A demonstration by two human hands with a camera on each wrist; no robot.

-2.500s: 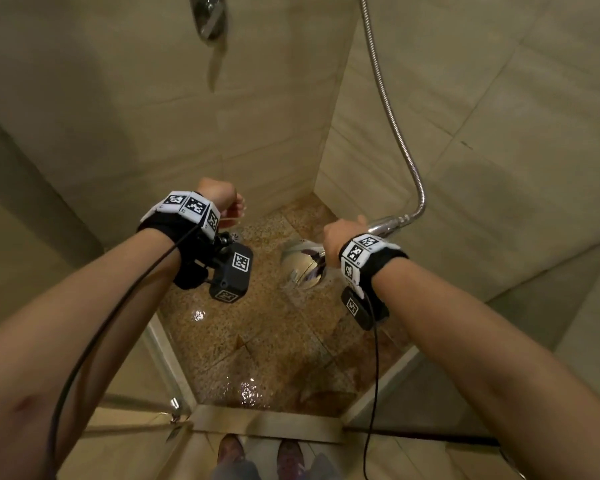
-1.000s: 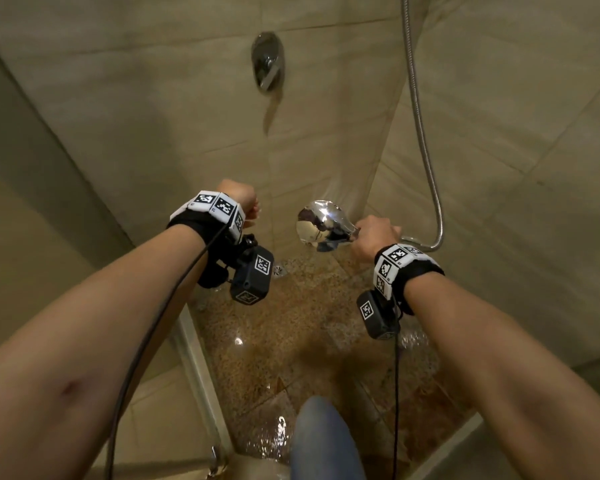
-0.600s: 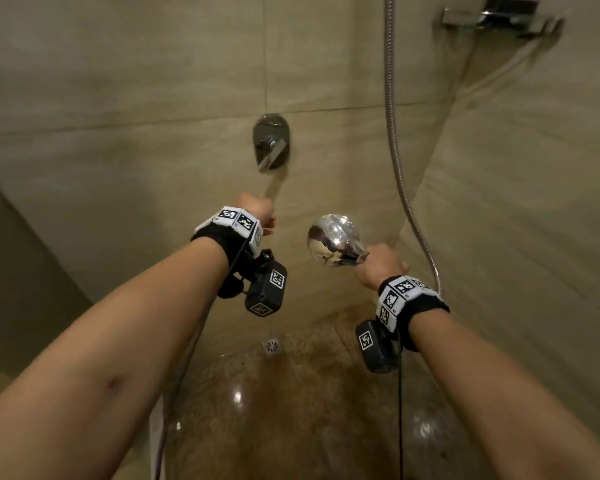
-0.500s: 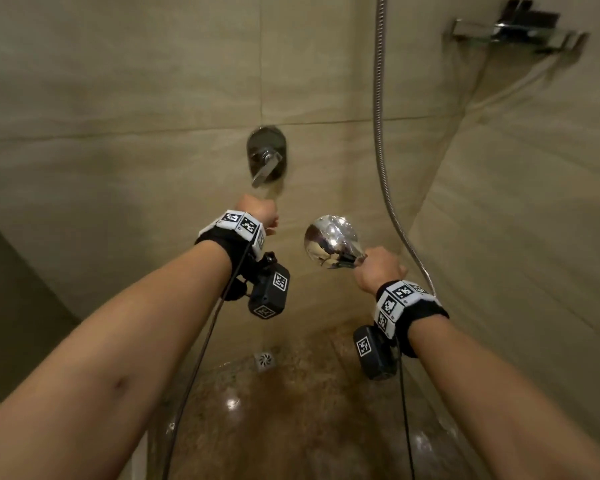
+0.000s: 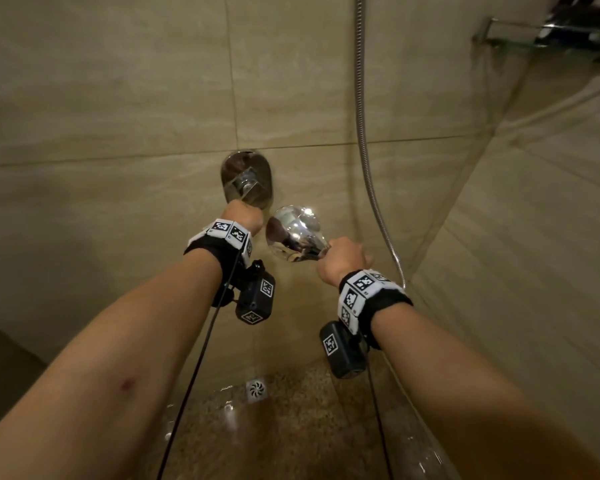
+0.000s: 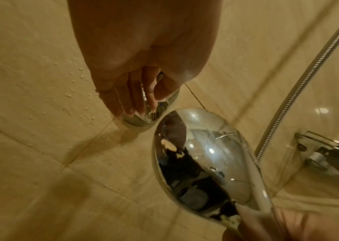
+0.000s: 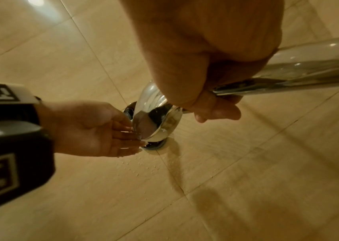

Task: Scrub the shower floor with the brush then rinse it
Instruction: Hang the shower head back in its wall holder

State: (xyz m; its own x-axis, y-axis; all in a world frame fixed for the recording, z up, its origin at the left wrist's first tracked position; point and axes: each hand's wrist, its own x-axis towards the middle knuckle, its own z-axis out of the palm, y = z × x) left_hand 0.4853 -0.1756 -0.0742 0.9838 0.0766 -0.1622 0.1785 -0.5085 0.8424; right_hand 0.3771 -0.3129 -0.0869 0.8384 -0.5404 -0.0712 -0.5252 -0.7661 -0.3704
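My right hand (image 5: 343, 261) grips the handle of the chrome shower head (image 5: 297, 233), held at chest height with its face toward the wall. The right wrist view shows that hand (image 7: 205, 65) wrapped round the handle and the shower head (image 7: 156, 114) just in front of the tap. My left hand (image 5: 243, 214) is at the chrome wall tap (image 5: 246, 178). In the left wrist view its fingers (image 6: 123, 101) and thumb lie on either side of the tap lever (image 6: 150, 106). The brown speckled shower floor (image 5: 291, 427) below is wet. No brush is in view.
The metal hose (image 5: 364, 133) hangs down the back wall to the shower head. A floor drain (image 5: 257, 389) sits near the back wall. A chrome and glass shelf (image 5: 551, 32) is fixed high on the right wall. Beige tiled walls close in on three sides.
My view rose from the floor to the wall. The right hand lifted the shower head from the floor to tap height. The left hand reached forward and took the tap lever.
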